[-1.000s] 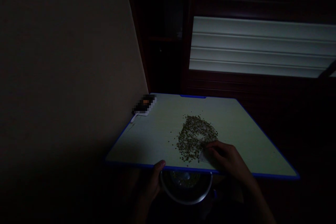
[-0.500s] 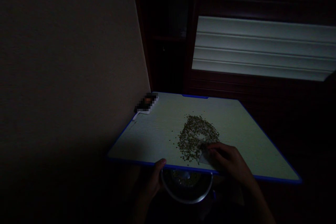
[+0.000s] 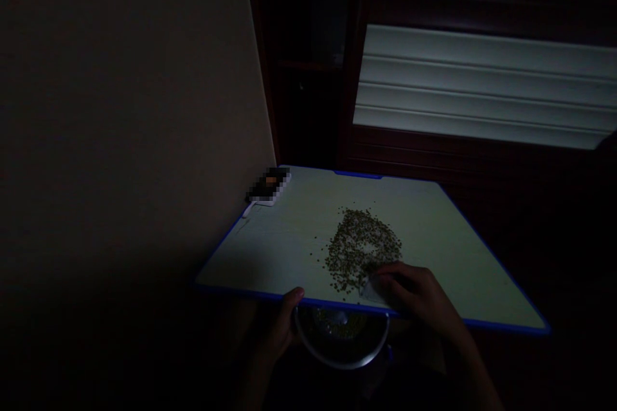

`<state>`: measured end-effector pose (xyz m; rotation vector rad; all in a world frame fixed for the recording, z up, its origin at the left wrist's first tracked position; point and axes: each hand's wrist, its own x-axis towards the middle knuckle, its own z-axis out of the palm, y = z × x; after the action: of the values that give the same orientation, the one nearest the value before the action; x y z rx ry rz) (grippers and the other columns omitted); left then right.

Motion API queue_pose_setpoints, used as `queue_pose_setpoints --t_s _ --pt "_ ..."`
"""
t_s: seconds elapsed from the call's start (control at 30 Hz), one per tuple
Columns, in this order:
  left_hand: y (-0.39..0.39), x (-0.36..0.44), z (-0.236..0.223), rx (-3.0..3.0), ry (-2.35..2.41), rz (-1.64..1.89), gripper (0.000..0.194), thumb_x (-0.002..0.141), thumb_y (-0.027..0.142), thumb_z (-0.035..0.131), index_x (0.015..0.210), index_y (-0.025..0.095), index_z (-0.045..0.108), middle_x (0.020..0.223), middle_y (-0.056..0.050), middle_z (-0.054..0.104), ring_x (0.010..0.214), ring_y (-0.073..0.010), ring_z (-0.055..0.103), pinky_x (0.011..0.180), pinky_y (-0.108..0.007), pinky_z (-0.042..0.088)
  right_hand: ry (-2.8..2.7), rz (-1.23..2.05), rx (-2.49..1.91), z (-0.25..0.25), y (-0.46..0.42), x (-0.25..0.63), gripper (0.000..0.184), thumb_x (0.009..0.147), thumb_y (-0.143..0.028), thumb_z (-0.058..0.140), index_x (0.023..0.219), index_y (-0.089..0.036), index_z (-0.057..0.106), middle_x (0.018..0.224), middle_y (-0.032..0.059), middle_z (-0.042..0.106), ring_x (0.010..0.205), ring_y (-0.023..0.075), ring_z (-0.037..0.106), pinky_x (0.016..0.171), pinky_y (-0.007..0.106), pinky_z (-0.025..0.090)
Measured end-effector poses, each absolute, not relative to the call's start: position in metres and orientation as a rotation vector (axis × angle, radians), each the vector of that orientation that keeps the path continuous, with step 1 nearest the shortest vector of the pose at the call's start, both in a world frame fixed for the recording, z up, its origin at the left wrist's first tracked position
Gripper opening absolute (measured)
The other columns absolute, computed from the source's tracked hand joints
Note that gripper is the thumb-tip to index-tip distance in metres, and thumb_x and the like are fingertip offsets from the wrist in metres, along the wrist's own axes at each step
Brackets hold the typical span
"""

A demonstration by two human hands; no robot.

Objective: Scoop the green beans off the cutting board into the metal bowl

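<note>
A patch of small greenish-brown grains, like mung beans (image 3: 349,247), lies spread on a pale folding table top (image 3: 457,257) with a blue edge. My right hand (image 3: 421,292) reaches over its near side, fingers pinched on a small clear, thin plastic piece (image 3: 373,289) that touches the grains. My left hand (image 3: 285,324) is at the near edge, its thumb over the blue rim; its other fingers are hidden below in the dark. Directly under that edge is a round metal-rimmed bowl (image 3: 357,359), partly covered by the table, with similar grains inside.
A phone-like device (image 3: 270,186), its screen blurred out, lies at the far left corner with a white cord or handle (image 3: 249,209). A plain wall (image 3: 144,109) borders the left. Dark wooden furniture with a pale slatted panel (image 3: 482,90) stands behind. The room is dim.
My right hand and the clear piece have shifted very slightly at the near side of the grains. My left hand stays at the edge. The view has moved a little.
</note>
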<state>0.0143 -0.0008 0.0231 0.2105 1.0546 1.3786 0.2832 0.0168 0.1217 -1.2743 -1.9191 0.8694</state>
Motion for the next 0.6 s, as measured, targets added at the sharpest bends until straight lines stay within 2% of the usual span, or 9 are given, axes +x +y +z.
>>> queue_pose_setpoints --t_s 0.13,0.4,0.6 --pt "-0.0005 0.0128 0.0187 0.284 1.004 1.371 0.057 0.076 0.022 0.068 0.130 0.012 0.052 0.111 -0.011 0.070 0.109 -0.0287 0.063 0.095 -0.042 0.049 -1.945 0.899 -1.267 0.1248 0.0149 0.2808 0.021 0.089 -0.037 0.057 0.100 -0.028 0.072 0.101 0.0023 0.074 0.092 0.0205 0.068 0.079 0.034 0.054" --pt "0.0004 0.0125 0.0136 0.279 1.014 1.392 0.058 0.076 0.022 0.068 0.131 0.014 0.050 0.118 -0.011 0.068 0.113 -0.0261 0.060 0.099 -0.039 0.046 -1.983 0.924 -1.201 0.1281 0.0149 0.2803 0.022 0.090 -0.035 0.056 0.104 -0.032 0.072 0.103 0.0018 0.074 0.094 0.0201 0.068 0.083 0.036 0.053" --pt "0.0003 0.0124 0.0131 0.273 0.980 1.348 0.055 0.077 0.024 0.067 0.128 0.011 0.053 0.114 -0.013 0.069 0.109 -0.0292 0.062 0.097 -0.042 0.047 -1.969 0.972 -1.171 0.1294 0.0141 0.2804 0.024 0.089 -0.038 0.057 0.104 -0.028 0.073 0.103 0.0036 0.074 0.094 0.0214 0.068 0.083 0.034 0.053"
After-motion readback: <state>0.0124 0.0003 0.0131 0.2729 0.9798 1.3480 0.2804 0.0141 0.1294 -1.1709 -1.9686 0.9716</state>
